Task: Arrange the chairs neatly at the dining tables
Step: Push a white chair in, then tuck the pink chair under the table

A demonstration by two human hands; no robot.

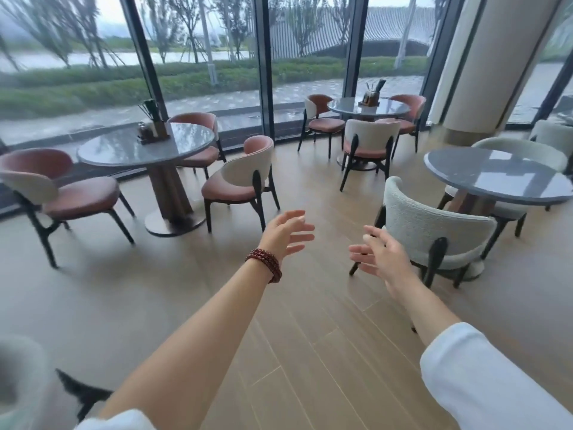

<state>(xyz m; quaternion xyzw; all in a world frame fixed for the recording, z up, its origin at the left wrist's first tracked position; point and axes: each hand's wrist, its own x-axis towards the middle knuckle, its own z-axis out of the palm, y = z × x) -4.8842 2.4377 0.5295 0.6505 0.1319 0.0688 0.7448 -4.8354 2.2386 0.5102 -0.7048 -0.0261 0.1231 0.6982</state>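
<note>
Both my arms reach forward over the wooden floor. My left hand (286, 232), with a red bead bracelet on its wrist, is held with fingers spread and holds nothing. My right hand (379, 251) is also spread and empty, just left of a pale green chair (434, 231) at the right round table (496, 178). A pink chair with a cream back (242, 178) stands ahead of my left hand, angled away from the left round table (145, 145). Another pink chair (59, 190) stands at that table's left side.
A third round table (369, 107) with three pink chairs stands by the glass wall. Condiment holders sit on the left and far tables. A wide white column (483, 66) rises at the right. A pale chair back (21, 377) fills the bottom left corner.
</note>
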